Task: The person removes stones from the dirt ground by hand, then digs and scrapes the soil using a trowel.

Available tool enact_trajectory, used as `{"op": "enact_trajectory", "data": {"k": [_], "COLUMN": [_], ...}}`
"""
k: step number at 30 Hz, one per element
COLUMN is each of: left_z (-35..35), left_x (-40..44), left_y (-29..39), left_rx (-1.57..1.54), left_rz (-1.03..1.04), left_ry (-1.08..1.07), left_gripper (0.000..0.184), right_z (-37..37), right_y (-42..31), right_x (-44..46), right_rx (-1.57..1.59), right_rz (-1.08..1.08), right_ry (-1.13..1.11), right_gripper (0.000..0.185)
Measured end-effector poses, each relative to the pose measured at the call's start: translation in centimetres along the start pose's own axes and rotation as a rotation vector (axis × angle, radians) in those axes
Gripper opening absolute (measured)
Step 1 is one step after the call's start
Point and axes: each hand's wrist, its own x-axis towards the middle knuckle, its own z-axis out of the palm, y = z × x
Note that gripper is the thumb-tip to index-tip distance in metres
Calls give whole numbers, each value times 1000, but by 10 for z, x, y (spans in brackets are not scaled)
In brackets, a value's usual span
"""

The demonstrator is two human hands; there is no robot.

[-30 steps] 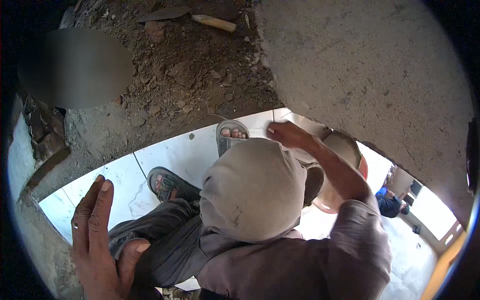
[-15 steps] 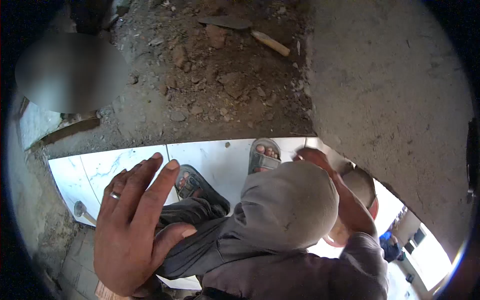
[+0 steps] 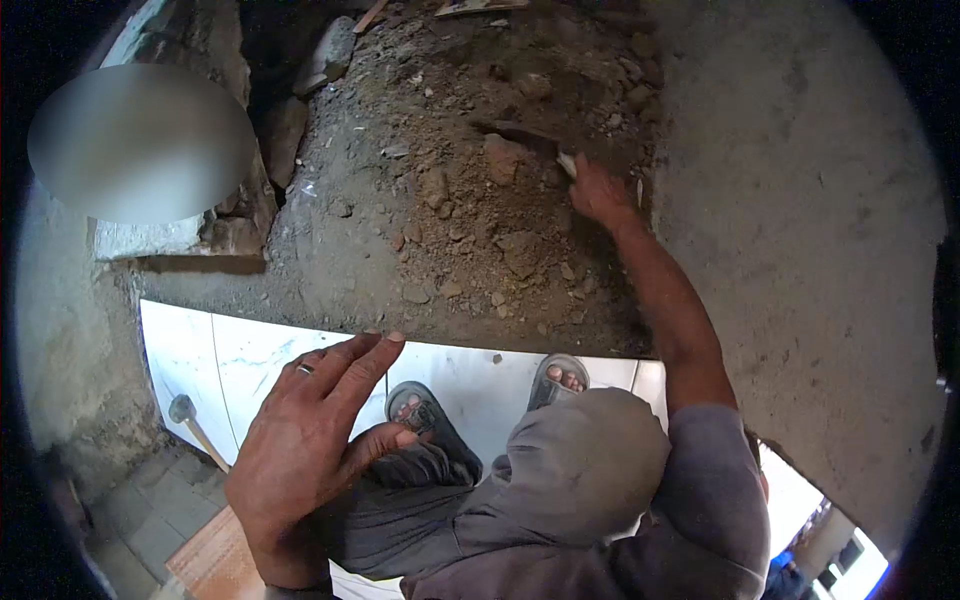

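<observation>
My right hand [image 3: 602, 192] reaches forward over the dirt, its fingers wrapped round the pale handle of a trowel [image 3: 527, 132]. The dark blade lies on the loose soil, pointing left, close to a reddish lump [image 3: 505, 158]. Most of the handle is hidden in my grip. My left hand [image 3: 312, 432] hovers near my bent leg with its fingers stretched out and the thumb apart. It wears a ring and holds nothing. White marbled tiles [image 3: 455, 365] lie beneath my sandalled feet, bordering the soil [image 3: 450, 255].
A mallet [image 3: 182, 408] rests on the tiles at left. Beside the lower left edge is a reddish-brown board or tile [image 3: 222, 560]. Stone slabs [image 3: 150, 238] stand at upper left, partly covered by a blur. A grey concrete wall [image 3: 800, 220] runs along the right.
My right hand has gone from beside my knee out to the trowel and gripped its handle. My left hand remains open. The view has tilted forward, showing more soil.
</observation>
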Motion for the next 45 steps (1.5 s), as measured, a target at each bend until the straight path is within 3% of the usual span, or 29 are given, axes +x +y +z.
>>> {"op": "enact_trajectory", "data": {"k": [1, 3, 7, 9, 10, 12, 15, 17, 19, 21, 23, 25, 28, 30, 34, 36, 39, 45], "left_z": [-1, 1, 1, 1, 1, 1, 1, 0, -3, -7, -6, -1, -8, -4, -1, -1, 2, 7], "left_x": [1, 3, 7, 8, 9, 11, 15, 15, 14, 12, 9, 11, 14, 15, 14, 12, 7, 12], "left_y": [0, 2, 9, 10, 8, 5, 0, -4, -7, -13, -22, -28, -25, -26, -27, -26, -21, -7], "left_rx": [1, -7, 20, 29, 22, 18, 26, -8, -50, -128, -60, -52, -140, -150, -129, -40, -50, -46], "left_rz": [3, 3, 84, 107, 120, 124, 187, 147, 102, 42, 139, 173, 55, 77, 90, 179, 201, 83], "left_ry": [9, -2, 15, 29, 20, -1, 37, 43, 53, 46, 108, 153, 14, 44, 27, 118, 153, 94], "left_gripper": [70, 70, 69, 68, 68, 68, 59, 59, 62, 63, 59, 61, 67, 67, 68, 61, 61, 73], "right_z": [-6, -14, -23, -13, -18, -66, -83, -80, -69, -39, -25, -58, -67, 3, 21, 22, -4, -4], "right_y": [-8, -18, 48, 64, 61, 4, -29, -42, -48, -21, -4, -4, -21, 21, 14, 12, 0, -39], "right_x": [-7, -36, -79, -88, -76, -62, -6, 30, 52, 73, 53, 29, -45, -81, -151, -159, -128, -5], "right_rx": [-4, 176, 388, 22, 19, 303, 426, 359, -114, -31, 62, 159, 122, 77, 112, 185, 225, 137], "right_rz": [-18, 96, 26, -162, -174, 150, 147, 87, 43, -42, -121, -212, -54, -120, 39, 128, 214, -69], "right_ry": [-5, -236, -341, -116, -106, -103, -48, -56, -232, -189, -184, -339, -499, -380, -465, -280, -107, 21], "right_gripper": [53, 53, 58, 62, 62, 61, 60, 59, 53, 54, 55, 57, 61, 61, 58, 53, 51, 42]}}
